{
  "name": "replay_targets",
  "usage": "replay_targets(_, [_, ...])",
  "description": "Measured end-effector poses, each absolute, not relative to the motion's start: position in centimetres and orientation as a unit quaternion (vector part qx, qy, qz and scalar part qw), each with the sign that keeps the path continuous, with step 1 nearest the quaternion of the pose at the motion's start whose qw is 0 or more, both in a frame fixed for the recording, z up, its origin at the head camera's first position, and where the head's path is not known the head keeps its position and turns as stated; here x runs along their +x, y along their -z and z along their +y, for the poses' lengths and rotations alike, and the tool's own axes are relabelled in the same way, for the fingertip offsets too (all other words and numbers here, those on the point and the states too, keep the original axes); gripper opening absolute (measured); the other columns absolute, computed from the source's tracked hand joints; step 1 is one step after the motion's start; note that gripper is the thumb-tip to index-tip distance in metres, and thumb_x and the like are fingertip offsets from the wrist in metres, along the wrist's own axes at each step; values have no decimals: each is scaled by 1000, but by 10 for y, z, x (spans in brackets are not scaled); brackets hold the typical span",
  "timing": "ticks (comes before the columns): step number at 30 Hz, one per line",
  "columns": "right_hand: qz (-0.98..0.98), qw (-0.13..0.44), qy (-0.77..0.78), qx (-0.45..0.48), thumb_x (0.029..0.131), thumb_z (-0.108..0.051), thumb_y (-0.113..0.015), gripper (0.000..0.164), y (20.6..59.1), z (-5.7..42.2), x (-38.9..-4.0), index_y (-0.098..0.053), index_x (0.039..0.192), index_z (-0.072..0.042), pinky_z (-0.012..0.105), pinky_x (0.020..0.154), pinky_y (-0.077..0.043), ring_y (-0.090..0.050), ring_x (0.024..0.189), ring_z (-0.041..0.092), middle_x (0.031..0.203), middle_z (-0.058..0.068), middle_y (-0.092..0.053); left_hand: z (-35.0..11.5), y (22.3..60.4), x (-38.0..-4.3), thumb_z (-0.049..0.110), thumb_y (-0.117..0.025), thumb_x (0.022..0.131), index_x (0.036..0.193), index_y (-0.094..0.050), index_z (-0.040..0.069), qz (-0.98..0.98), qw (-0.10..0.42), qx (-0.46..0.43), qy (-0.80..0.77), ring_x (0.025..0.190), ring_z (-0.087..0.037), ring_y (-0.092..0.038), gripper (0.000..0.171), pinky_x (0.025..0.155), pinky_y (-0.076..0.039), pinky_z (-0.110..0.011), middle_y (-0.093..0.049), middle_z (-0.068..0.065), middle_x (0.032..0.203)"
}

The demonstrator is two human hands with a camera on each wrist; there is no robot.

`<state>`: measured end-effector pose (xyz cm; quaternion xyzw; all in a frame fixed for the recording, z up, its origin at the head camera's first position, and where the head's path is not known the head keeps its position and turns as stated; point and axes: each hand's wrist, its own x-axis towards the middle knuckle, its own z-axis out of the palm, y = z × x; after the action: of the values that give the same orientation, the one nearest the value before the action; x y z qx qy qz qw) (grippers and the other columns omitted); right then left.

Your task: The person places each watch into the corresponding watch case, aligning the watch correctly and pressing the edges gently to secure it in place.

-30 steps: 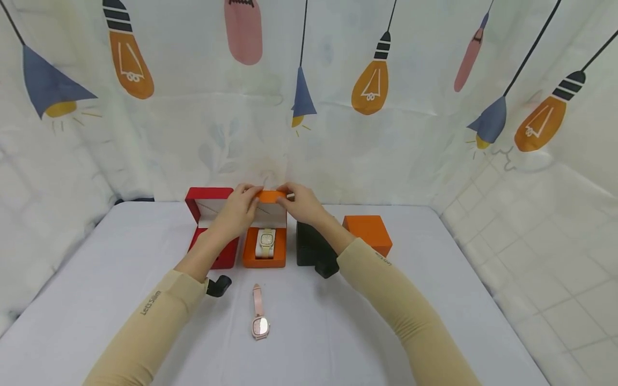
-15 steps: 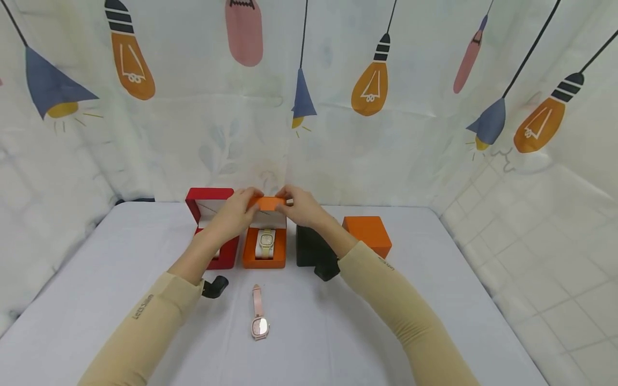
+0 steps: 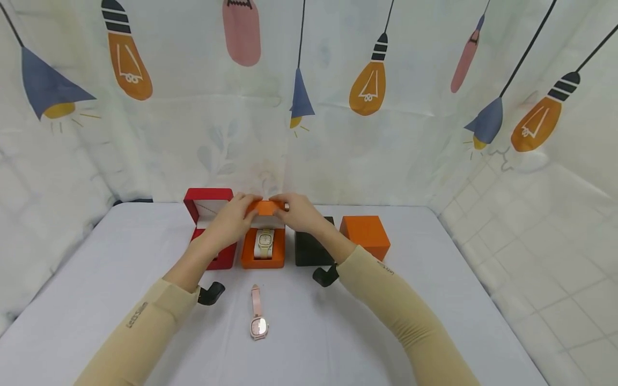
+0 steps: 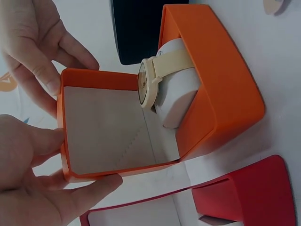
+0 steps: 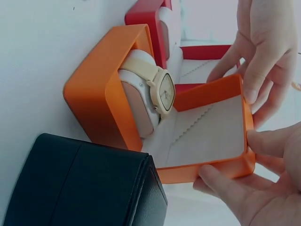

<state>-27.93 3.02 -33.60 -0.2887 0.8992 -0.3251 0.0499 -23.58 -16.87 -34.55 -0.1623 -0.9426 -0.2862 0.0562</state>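
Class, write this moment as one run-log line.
left hand: grips orange lid; right hand: grips same lid; orange watch box: open; cream-strapped watch: inside, on white cushion; pink-strapped watch: on table

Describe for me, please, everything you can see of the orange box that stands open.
The open orange box has rounded corners, a smooth orange shell, perhaps leatherette, and a whitish lining crossed in the lid by a fine serrated line. Its base sits upright on the white tabletop, between the red box and the dark box, holding a white cushion wrapped by a cream watch. The lid stands raised at the back, and the left hand and right hand grip its edge.
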Motion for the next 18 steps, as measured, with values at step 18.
replay_targets(18, [900, 22, 312, -305, 103, -12, -63, 40, 342, 29, -269, -60, 143, -5, 26, 80, -54, -63, 108, 23, 134, 12, -66, -167, 349, -229, 8, -57, 105, 146, -50, -4, -948, 58, -170, 263, 121, -43, -57, 43, 102, -49, -56, -51, -28, 138])
